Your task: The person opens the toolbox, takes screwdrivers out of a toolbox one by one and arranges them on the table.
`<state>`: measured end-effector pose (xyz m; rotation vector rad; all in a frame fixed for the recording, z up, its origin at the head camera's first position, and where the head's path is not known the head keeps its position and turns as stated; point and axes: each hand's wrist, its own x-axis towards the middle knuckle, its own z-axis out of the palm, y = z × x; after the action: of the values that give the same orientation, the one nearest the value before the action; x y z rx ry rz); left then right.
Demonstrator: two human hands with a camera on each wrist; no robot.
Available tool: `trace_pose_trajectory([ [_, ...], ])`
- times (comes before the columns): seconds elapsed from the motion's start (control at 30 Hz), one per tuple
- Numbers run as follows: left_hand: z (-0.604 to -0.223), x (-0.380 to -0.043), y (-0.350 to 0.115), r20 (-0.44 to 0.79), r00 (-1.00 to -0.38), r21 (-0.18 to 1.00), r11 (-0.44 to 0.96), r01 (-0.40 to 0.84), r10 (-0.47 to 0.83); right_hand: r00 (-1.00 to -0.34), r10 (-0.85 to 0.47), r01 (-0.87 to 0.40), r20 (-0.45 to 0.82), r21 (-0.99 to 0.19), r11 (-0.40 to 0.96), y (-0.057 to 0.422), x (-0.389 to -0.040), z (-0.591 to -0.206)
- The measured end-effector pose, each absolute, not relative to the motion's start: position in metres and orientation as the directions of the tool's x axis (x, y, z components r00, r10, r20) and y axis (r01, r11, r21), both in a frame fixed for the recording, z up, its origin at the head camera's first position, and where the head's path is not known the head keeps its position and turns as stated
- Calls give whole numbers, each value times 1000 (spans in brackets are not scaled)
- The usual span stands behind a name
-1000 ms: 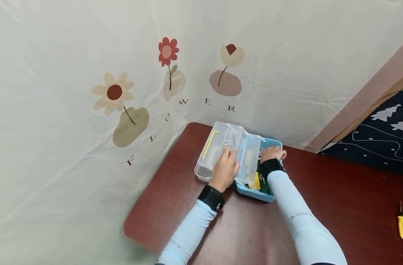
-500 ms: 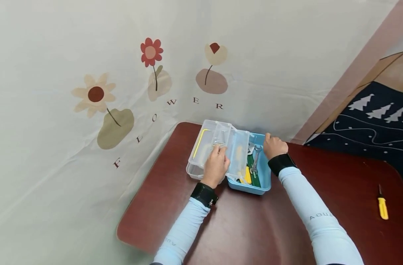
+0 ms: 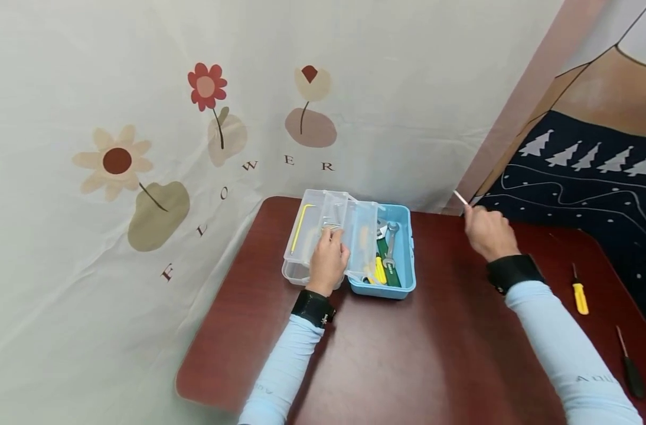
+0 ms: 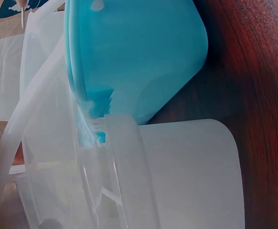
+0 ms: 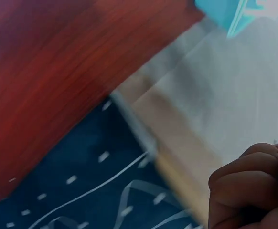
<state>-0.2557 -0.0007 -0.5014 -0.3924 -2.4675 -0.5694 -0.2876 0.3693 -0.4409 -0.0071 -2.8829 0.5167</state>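
A light blue toolbox [image 3: 405,248] stands at the back of the table with its clear plastic tray [image 3: 302,242] swung out to the left. My left hand [image 3: 325,262] grips the tray near several small hex keys [image 3: 332,224]; a longer yellow hex key [image 3: 300,229] lies in it too. Inside the toolbox are an open-ended wrench [image 3: 391,245], a yellow-handled tool [image 3: 379,270] and a green tool [image 3: 389,268]. To the right, above the table, my right hand [image 3: 491,233] holds a thin pale rod [image 3: 461,198]; its other end is hidden in the fist.
A yellow-handled screwdriver [image 3: 580,296] and a dark-handled screwdriver [image 3: 631,373] lie on the right of the dark red table [image 3: 397,354]. Behind the table hangs a pale cloth [image 3: 408,118] with printed flowers. A dark blue printed cloth [image 3: 594,189] is at the right.
My right hand has come up out of the toolbox and moved right with the thin rod, uncovering the wrench. The left hand stays on the tray. The head view has turned right.
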Motion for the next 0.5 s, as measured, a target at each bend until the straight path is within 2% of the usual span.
trace_pose_trajectory([
  [0.2, -501, -259, -5, 589, -797, 324, 866, 381, 130, -968, 179, 108, 178, -348, 931, 438, -258, -434],
  [0.37, -501, -260, -3, 579, -806, 348, 857, 379, 121, -950, 276, 220, 145, -317, 923, 503, -224, -443],
  [0.5, -502, -259, 0, 577, -807, 354, 852, 387, 126, -894, 447, 433, 6, -239, 869, 549, -187, -460],
])
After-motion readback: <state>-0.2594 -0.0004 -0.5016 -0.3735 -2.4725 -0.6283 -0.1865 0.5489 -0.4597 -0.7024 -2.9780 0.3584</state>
